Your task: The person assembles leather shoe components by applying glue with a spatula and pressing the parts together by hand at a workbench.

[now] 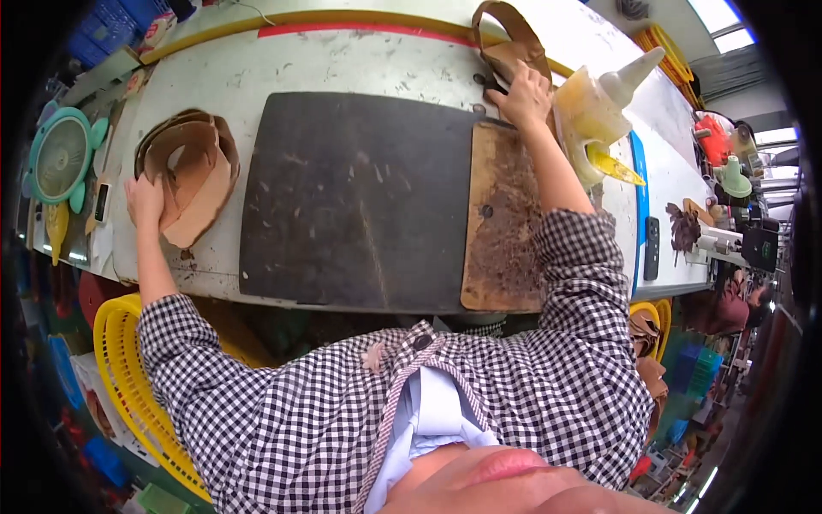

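A brown loop (507, 56) is seen at the far side of the worktop (214, 77), right of the middle. Its near end is touched by the right hand (526, 96). The fingers are bent, but it cannot be told whether the loop is grasped or only touched. Small dark bits are seen just beside the thumb.

A brown stack (201, 184) is placed on the left part of the worktop. It is made up of bent pieces, with a hollow in the middle. Its left near edge is touched by the left hand (145, 201). How tight the fingers are set there cannot be told, as part of them is hidden.

Between the two hands, a big black mat (360, 197) is laid flat. A brown board (505, 223), marked with dark stains, is set against its right side and partly covered by the right arm. Just right of that arm, a cloudy bottle (591, 111) with a pale spout is seen, with a yellow stick (616, 165) beside it. Farther right, a blue strip (640, 188) and a small black box (652, 248) are seen. At the far left, a green fan (62, 158) is seen, and low on the left, a yellow basket (128, 385).
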`<state>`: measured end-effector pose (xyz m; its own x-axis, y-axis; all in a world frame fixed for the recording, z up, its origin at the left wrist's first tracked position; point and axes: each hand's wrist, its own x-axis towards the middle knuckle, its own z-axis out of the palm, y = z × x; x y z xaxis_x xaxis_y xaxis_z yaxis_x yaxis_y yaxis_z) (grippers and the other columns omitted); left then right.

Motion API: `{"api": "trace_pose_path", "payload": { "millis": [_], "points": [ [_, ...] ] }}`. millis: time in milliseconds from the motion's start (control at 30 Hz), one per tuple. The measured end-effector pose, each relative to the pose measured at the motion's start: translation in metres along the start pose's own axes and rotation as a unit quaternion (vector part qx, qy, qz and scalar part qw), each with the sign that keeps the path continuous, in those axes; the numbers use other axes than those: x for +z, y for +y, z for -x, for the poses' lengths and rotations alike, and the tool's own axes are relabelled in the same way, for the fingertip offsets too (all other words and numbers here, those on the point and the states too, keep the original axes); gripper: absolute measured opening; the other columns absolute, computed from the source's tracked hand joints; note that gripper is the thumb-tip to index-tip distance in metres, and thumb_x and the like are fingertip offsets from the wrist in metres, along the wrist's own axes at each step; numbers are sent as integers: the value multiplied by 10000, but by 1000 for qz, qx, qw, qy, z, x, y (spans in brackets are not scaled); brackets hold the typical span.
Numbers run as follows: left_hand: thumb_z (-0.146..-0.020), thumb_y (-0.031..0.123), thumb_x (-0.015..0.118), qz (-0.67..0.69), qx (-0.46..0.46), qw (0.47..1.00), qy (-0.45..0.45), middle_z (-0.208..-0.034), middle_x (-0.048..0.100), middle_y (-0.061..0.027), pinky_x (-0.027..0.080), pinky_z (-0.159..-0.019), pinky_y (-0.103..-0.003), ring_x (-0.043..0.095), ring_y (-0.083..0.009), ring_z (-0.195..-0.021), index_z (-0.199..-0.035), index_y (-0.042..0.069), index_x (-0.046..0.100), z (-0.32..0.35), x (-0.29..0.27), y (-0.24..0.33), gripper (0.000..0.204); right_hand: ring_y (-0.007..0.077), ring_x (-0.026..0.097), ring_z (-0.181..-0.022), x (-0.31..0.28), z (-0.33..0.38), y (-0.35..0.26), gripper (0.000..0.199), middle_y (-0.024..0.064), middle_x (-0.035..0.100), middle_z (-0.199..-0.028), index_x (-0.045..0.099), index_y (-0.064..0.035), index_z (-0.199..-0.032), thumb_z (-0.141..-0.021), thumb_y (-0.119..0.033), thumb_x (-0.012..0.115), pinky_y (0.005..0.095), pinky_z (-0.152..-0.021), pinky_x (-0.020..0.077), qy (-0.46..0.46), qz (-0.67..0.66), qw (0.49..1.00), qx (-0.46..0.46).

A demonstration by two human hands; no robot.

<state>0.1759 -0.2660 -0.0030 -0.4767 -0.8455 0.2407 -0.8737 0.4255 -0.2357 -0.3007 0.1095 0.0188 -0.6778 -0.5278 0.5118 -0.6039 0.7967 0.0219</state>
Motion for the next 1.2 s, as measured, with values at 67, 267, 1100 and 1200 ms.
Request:
{"api": "trace_pose_path", "payload": {
  "millis": [67, 267, 1100, 1200],
  "points": [
    [-802, 331, 556, 89, -90, 991, 33, -1128, 465, -181, 380, -872, -423, 409, -361, -1081, -1094, 10, 478, 4, -3, -5, 441, 267, 526, -981, 7, -11, 4, 428, 126, 575, -1016, 532, -94, -1041, -686, -303, 651, 432, -825, 397, -79, 19, 996, 41],
    [-759, 199, 634, 367, 169, 870, 283, -1088, 539, -118, 420, -843, -336, 532, -285, -976, -1061, 46, 536, 38, -157, 128, 352, 297, 588, -683, -51, 22, -67, 109, 113, 570, -789, 496, -76, -801, -721, -124, 553, 396, -596, 476, -25, -130, 973, -188],
    [-834, 485, 428, 355, 557, 748, -63, -1361, 293, -166, 247, -1027, -422, 234, -258, -1290, -1266, -45, 344, 176, -112, 262, 689, 245, 571, -667, -31, 73, -100, 295, 60, 565, -693, 593, -76, -749, -650, -332, 699, 350, -600, 435, -244, -263, 921, -149],
    [-823, 475, 447, 351, 565, 746, -35, -1346, 313, -179, 253, -1026, -403, 264, -261, -1275, -1244, -63, 366, 177, -108, 265, 688, 251, 596, -750, -34, 69, -107, 319, 55, 610, -754, 588, -95, -721, -616, -369, 713, 363, -636, 452, -277, -221, 926, -129]
  ]
}}
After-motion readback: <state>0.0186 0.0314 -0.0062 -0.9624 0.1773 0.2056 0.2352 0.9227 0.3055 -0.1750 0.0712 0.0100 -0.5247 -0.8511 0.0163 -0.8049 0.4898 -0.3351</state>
